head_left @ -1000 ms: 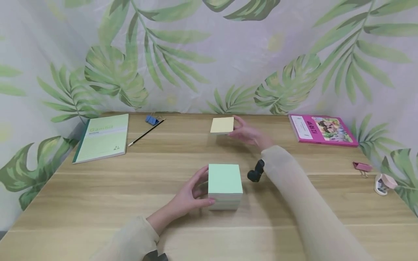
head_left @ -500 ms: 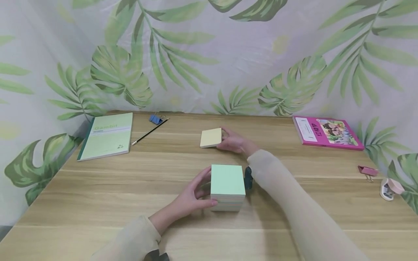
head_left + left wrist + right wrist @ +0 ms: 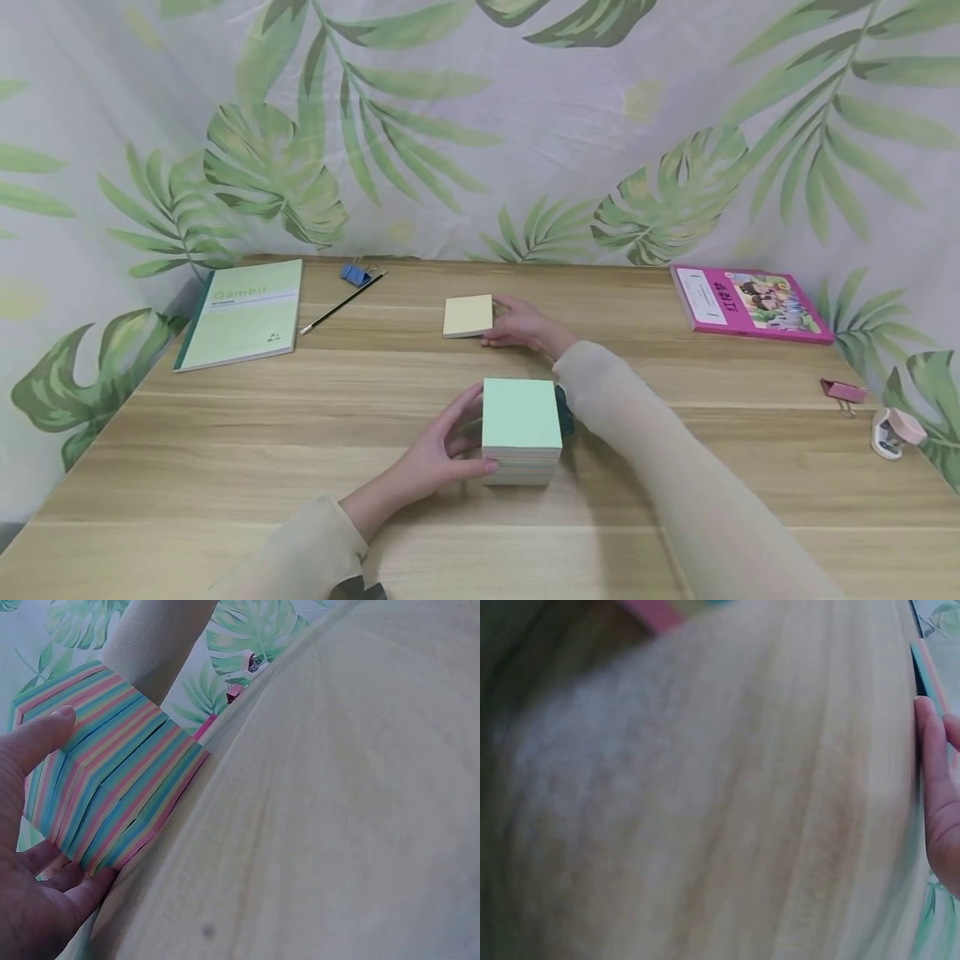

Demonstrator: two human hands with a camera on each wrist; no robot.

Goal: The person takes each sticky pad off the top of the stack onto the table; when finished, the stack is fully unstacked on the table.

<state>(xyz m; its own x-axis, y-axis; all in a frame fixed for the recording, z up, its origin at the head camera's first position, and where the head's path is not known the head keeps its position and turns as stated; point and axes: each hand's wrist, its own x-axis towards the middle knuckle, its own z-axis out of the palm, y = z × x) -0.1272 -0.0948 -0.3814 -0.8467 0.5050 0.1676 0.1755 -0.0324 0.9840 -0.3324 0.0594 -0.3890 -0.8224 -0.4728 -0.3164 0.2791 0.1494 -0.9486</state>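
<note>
A thick block of stacked sticky notes (image 3: 521, 414), pale green on top, stands near the table's middle. Its sides show pink, yellow, blue and green layers in the left wrist view. My left hand (image 3: 431, 454) grips it from the left, thumb on the near side and fingers behind. Farther back, a thin pale yellow sticky note pad (image 3: 467, 316) lies flat on the table. My right hand (image 3: 528, 325) holds that pad by its right edge between thumb and fingers. At the right wrist view's edge, part of my right hand (image 3: 939, 795) shows beside the pad.
On the left lie a green notebook (image 3: 243, 315), a pencil (image 3: 343, 303) and a blue binder clip (image 3: 356, 274). To the right are a pink book (image 3: 750, 303), a pink binder clip (image 3: 843, 392) and a small white-and-pink object (image 3: 896, 433). A leaf-patterned curtain (image 3: 420, 125) hangs behind the table.
My right hand has brought the yellow pad leftward and nearer, from slightly above the table down onto it. My left hand keeps its grip on the block. The head view has shifted slightly.
</note>
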